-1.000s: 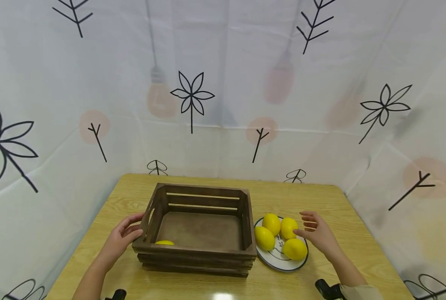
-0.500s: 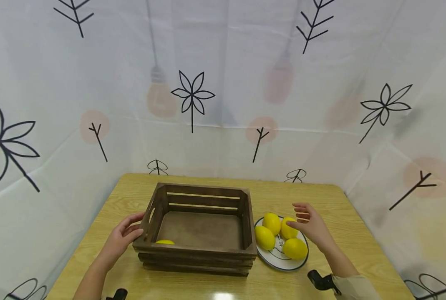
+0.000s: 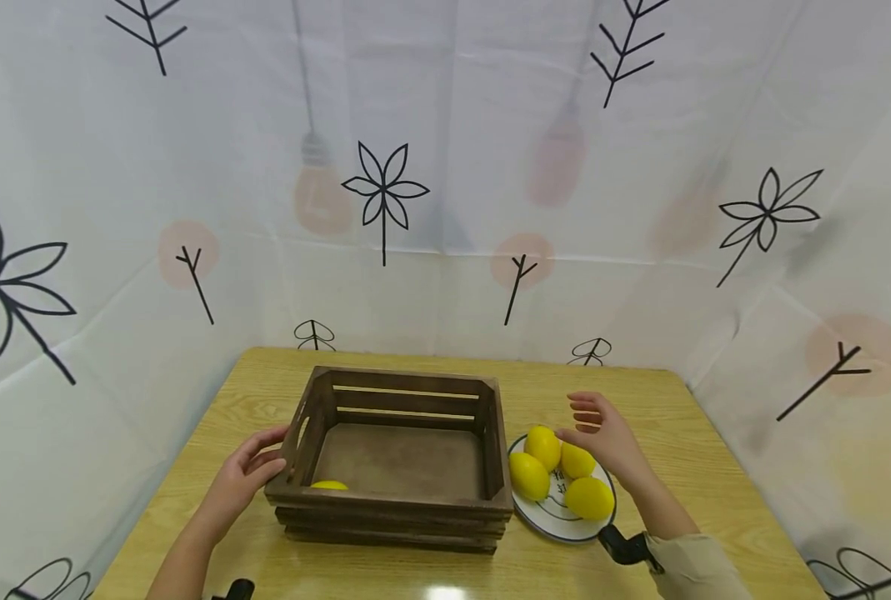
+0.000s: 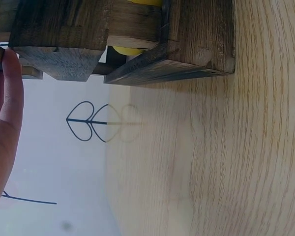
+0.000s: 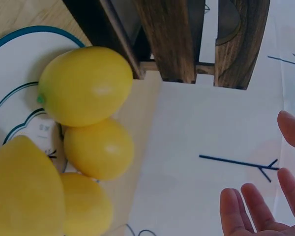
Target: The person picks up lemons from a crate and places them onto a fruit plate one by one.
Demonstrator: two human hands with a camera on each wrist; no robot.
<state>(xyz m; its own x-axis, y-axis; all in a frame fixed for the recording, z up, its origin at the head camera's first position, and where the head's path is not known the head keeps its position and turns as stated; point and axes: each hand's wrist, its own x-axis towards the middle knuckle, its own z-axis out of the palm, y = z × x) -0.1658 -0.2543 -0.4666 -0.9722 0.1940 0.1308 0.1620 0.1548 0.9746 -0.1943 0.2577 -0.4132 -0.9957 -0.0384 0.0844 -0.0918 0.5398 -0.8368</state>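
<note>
Right hand (image 3: 603,433) has moved up-left over the four lemons (image 3: 558,471) on the plate (image 3: 558,525), fingers spread, gripping nothing; left hand (image 3: 246,475) unchanged, fingers loosely resting on the crate (image 3: 400,504) end, whose front slat half-hides one lemon inside (image 3: 328,485)

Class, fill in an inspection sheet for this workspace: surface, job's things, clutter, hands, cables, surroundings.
Surface: light wooden table.
Job's things: four lemons on a white plate; nearest the right hand is a lemon; wooden crate holds one lemon.
Clutter: nothing seen.
Hands: left hand touches the crate's left end, fingers relaxed; right hand open above the plate, holding nothing.
Cables: nothing seen.
Surroundings: white printed cloth backdrop.
</note>
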